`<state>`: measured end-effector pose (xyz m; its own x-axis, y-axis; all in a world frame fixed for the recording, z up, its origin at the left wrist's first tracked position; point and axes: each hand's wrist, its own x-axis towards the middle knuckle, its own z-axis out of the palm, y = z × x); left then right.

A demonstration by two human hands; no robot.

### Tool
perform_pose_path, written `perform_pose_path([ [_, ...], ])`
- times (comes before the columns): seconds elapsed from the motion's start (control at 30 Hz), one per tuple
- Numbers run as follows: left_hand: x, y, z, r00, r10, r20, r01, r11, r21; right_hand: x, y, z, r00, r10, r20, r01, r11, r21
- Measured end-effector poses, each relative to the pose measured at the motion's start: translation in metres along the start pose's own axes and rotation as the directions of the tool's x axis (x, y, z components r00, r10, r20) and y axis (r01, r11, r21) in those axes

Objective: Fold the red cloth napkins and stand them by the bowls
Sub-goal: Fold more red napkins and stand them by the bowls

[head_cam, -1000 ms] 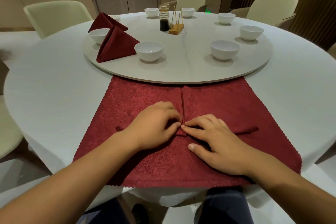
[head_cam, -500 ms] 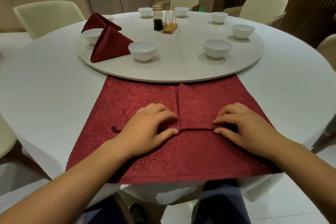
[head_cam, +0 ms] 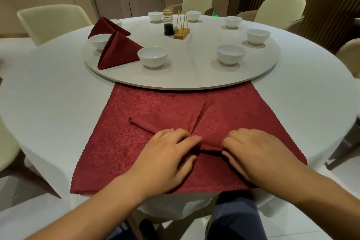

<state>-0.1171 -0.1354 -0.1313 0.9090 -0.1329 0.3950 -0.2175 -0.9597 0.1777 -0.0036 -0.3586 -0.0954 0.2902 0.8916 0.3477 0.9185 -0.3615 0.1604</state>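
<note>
A red cloth napkin (head_cam: pixel 124 142) lies spread on the table's near edge, with a raised fold running across its middle. My left hand (head_cam: pixel 165 158) pinches the fold near its centre. My right hand (head_cam: pixel 253 154) grips the same fold just to the right, a short stretch of the pleat showing between them. Two folded red napkins stand on the turntable at the left: one (head_cam: pixel 118 50) beside a white bowl (head_cam: pixel 153 56), another (head_cam: pixel 106 26) further back behind a bowl (head_cam: pixel 99 40). More white bowls (head_cam: pixel 230 54) ring the turntable.
The round turntable (head_cam: pixel 194 78) overlaps the napkin's far edge. At its centre stand a dark sauce bottle (head_cam: pixel 168 23) and a wooden stick holder (head_cam: pixel 181 32). Cream chairs (head_cam: pixel 52 21) surround the white table (head_cam: pixel 48 93).
My right hand slid out to the right along the fold, then came back toward the centre. The fold's left part now slants up to the left, and both hands sit lower on the napkin.
</note>
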Motion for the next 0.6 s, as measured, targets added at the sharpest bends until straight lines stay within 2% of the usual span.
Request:
perform_pose_path([
  [0.17, 0.003, 0.007, 0.005, 0.998, -0.038, -0.044, 0.038, 0.999, 0.002, 0.005, -0.017, -0.011, 0.997, 0.028, 0.071, -0.032, 0.998, 0.056],
  [0.33, 0.005, 0.005, 0.004, 0.998, -0.048, -0.047, 0.049, 0.998, 0.033, 0.022, -0.017, -0.031, 0.971, 0.085, 0.225, -0.155, 0.936, 0.317],
  [0.37, 0.005, 0.004, 0.002, 0.997, -0.069, -0.037, 0.069, 0.998, 0.001, 0.024, -0.015, -0.038, 0.968, 0.091, 0.235, -0.188, 0.881, 0.435],
  [0.43, 0.005, 0.002, -0.005, 0.991, -0.135, -0.011, 0.133, 0.984, -0.122, 0.026, -0.007, -0.049, 0.962, 0.12, 0.244, -0.259, 0.678, 0.688],
  [0.5, 0.004, -0.002, -0.009, 0.979, -0.202, -0.004, 0.193, 0.941, -0.278, 0.028, 0.005, -0.052, 0.968, 0.106, 0.226, -0.248, 0.485, 0.839],
  [0.53, 0.003, -0.004, -0.01, 0.971, -0.237, -0.003, 0.221, 0.908, -0.357, 0.028, 0.011, -0.051, 0.972, 0.097, 0.212, -0.233, 0.434, 0.87],
  [0.6, 0.002, -0.008, -0.014, 0.953, -0.301, 0.031, 0.275, 0.819, -0.504, 0.033, 0.019, -0.045, 0.967, 0.111, 0.229, -0.254, 0.443, 0.86],
])
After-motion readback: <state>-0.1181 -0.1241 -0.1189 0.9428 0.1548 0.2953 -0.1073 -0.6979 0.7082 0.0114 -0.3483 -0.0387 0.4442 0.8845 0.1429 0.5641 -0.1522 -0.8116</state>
